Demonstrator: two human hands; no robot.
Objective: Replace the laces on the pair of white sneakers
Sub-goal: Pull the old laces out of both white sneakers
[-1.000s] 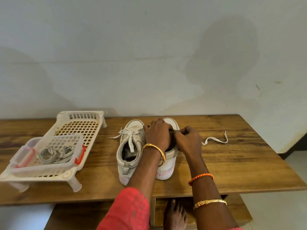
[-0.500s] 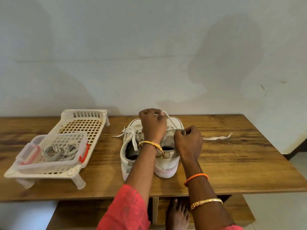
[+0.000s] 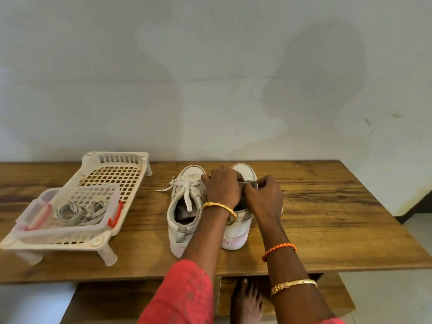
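Both hands together over the right sneaker point(image 3: 236, 226), left hand point(image 3: 223, 188) and right hand point(image 3: 265, 197) curled, pinching its tongue point(image 3: 251, 183), laced left sneaker point(image 3: 187, 206) beside it on the tabletop point(image 3: 327, 218)

Wooden table point(image 3: 327, 218) against pale wall point(image 3: 210, 78), grain dark-streaked. Wall bears large darker damp-looking patches and few small marks at right. White plastic rack point(image 3: 112, 174) with grid floor and short legs stands on table's left part, slatted end toward wall. Lower wooden shelf point(image 3: 112, 300) under tabletop. Bare foot point(image 3: 245, 302) on shelf near its middle. Pale tiled floor point(image 3: 397, 288) at lower right, dark strip along wall base there.
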